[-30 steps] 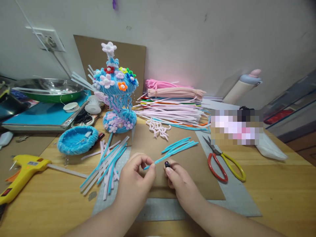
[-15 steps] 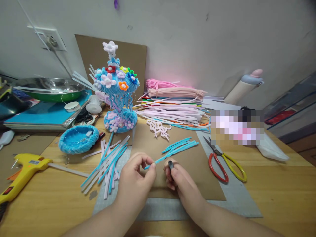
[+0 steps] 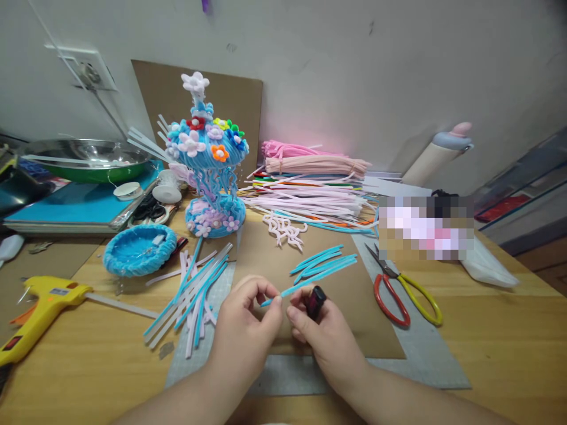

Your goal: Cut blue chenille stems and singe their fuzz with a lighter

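My left hand [image 3: 250, 319] pinches a light-blue fuzzy stem [image 3: 290, 290] between thumb and fingertips. Close beside it on the right, my right hand [image 3: 325, 336] is closed round a small black and dark-red object [image 3: 316, 302], whose black end sticks up from the fingers. Both hands are over a brown board [image 3: 376, 330]. Just beyond them on the board lie several cut blue stems [image 3: 316, 258]. Curled pale-pink pieces [image 3: 283, 229] rest at the board's far edge. Left of my left hand is a loose pile of blue, white and pink strips [image 3: 195, 301].
Red-and-yellow-handled scissors [image 3: 392, 301] lie at the right. A yellow glue gun [image 3: 48, 307] and a blue fuzzy bowl [image 3: 139, 251] are at the left. Behind stand a flowered blue carousel-like piece [image 3: 212, 147] and stacked pink and white stems [image 3: 310, 198].
My right hand has turned the dark object so that more of its body shows. The blue stem in my left hand has shifted slightly. The view has moved a little.
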{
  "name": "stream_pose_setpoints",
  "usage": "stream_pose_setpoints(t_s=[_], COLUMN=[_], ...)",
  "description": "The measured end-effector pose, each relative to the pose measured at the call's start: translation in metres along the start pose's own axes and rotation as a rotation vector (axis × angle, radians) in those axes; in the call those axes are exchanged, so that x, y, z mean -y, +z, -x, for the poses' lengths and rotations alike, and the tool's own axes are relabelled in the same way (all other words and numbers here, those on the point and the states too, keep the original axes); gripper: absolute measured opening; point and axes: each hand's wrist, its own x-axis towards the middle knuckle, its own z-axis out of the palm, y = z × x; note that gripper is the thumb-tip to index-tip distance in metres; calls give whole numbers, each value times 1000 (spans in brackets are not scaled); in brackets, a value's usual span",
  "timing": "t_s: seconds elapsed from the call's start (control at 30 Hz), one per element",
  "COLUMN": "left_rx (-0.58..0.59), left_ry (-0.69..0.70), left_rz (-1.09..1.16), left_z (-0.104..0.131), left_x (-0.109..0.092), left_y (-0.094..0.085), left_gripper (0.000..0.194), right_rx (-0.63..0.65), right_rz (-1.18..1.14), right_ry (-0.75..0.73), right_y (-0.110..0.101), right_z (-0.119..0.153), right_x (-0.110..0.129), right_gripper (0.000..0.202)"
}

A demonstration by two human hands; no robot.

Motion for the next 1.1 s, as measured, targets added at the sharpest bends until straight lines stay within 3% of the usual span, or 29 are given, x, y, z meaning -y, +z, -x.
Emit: stream_pose_setpoints(t_s=[0.23, 0.5, 0.67, 0.83, 1.1], left_rx=[81, 134, 114, 120, 58], left_ry=[-63, -38, -95, -66, -62], left_rz=[91, 61, 107, 52, 63], left_z=[0, 1, 3, 0, -1], left_x=[-1, 0, 3, 2, 1], left_y=[1, 3, 4, 2, -1], left_gripper=[7, 5, 22, 5, 9], right_rx=[-58, -71, -133, -162, -102], right_rz=[-139, -249, -333, -374, -390], right_ry=[-112, -74, -63, -47, 15], right_y=[-5, -4, -3, -3, -6], right_z=[-2, -3, -7, -9, -6], right_x=[1, 11, 19, 24, 24], right_gripper=[14, 10, 11, 15, 29])
